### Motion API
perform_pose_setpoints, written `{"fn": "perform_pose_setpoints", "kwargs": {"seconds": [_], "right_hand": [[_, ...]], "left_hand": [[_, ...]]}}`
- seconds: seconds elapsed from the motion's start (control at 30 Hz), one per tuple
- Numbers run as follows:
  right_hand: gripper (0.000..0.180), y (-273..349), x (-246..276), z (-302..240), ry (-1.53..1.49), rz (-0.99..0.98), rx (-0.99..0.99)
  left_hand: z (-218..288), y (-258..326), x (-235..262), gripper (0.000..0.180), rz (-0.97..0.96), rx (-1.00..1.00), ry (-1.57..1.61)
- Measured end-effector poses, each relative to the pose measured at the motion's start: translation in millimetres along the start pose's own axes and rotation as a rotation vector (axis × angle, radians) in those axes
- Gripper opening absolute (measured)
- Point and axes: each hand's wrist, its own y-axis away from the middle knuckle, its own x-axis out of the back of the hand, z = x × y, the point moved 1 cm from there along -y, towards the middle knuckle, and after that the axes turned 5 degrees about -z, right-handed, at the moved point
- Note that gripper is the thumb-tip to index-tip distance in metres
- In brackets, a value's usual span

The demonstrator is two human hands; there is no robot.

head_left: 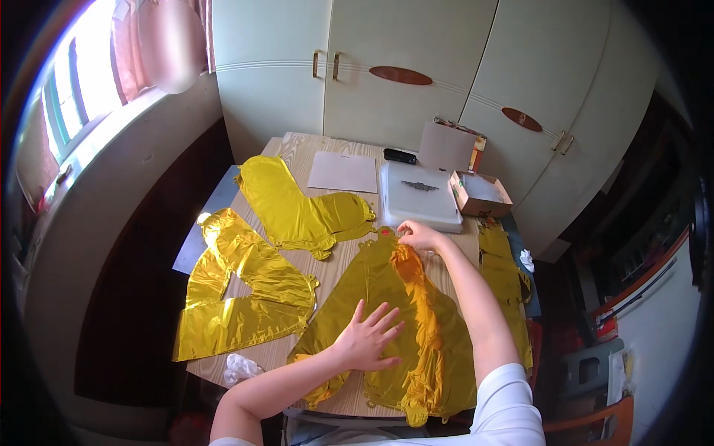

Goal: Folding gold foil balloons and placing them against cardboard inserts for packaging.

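A flat gold foil balloon [349,293] lies on the wooden table [297,149] in front of me. My left hand [368,338] rests flat on its lower middle with the fingers spread. My right hand [418,236] pinches the balloon's top edge near a small tab at the far end. An orange-gold fold [420,297] runs down the balloon between the two hands. Two more deflated gold foil balloons lie to the left: one [245,297] near the table's left edge, another [297,204] further back.
A white closed box [418,197], an open cardboard box [480,193], a sheet of paper [343,172] and a black object [400,156] sit at the table's far end. Another gold balloon [506,279] hangs off the right edge. Crumpled white tissue [242,366] lies at front left. Cupboards stand behind.
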Motion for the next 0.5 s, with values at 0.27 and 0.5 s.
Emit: {"fn": "perform_pose_setpoints", "kwargs": {"seconds": [0.27, 0.5], "right_hand": [[0.039, 2, -4, -16, 0.361, 0.121, -0.021], [0.012, 34, 1, -35, -0.252, -0.132, 0.036]], "left_hand": [[-1, 1, 0, 0.081, -0.007, 0.007, -0.003], [-3, 4, -1, 0.082, -0.032, 0.021, 0.013]]}}
